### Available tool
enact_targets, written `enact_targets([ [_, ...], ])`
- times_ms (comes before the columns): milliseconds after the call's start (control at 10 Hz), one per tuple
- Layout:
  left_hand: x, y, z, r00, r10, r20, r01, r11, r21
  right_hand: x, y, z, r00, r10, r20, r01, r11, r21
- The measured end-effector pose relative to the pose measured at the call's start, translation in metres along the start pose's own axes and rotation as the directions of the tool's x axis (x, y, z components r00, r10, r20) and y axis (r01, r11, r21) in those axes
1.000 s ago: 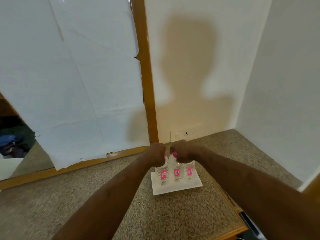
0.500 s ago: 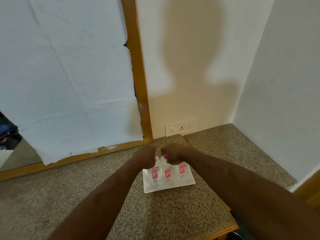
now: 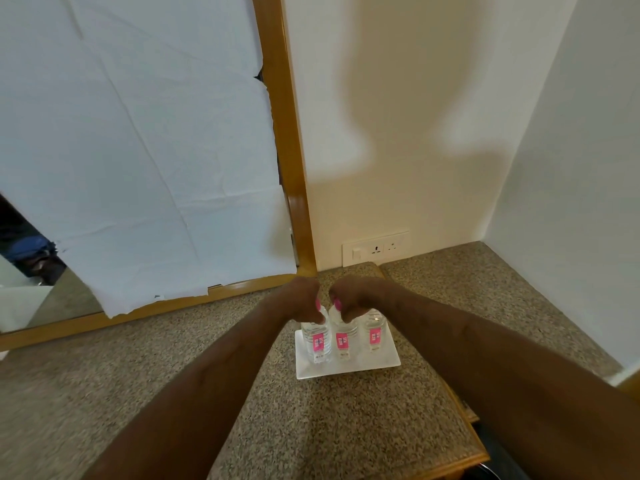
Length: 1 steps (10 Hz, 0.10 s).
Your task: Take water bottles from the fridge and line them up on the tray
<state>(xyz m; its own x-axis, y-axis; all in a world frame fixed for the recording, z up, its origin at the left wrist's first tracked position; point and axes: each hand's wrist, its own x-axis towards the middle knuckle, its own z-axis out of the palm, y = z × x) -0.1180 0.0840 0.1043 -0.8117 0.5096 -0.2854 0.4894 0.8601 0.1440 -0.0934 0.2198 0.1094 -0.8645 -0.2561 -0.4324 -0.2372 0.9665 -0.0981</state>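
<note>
3 clear plastic water bottles with pink labels point(image 3: 343, 336) stand in a row on the flat white rectangular tray point(image 3: 349, 368), lower centre of the frame. The left hand point(image 3: 303, 301) grips the leftmost bottle's neck and the right hand point(image 3: 349, 299) the middle one's (likely squaring the row). The speckled stone tabletop point(image 3: 207, 358) around is bare; a wall socket point(image 3: 375, 248) sits behind.

A speckled granite countertop point(image 3: 346, 417) fills the lower view, edged in wood at its near right corner. Along its far left side runs a wood-framed mirror point(image 3: 294, 168), most of its glass covered by white paper sheets point(image 3: 138, 150) with a torn lower edge. Just right of the mirror frame, low on the cream wall point(image 3: 398, 98), sits a white socket plate point(image 3: 375, 248). A head-shaped shadow falls on that wall.
</note>
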Motion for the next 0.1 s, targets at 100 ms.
enact_targets([
  [100, -0.0006, -0.0008, -0.0248, 1.0, -0.021, -0.011, 0.021, 1.0, -0.01, -0.0037, 0.005, -0.0216, 1.0, 0.012, 0.017, -0.012, 0.999, 0.034],
])
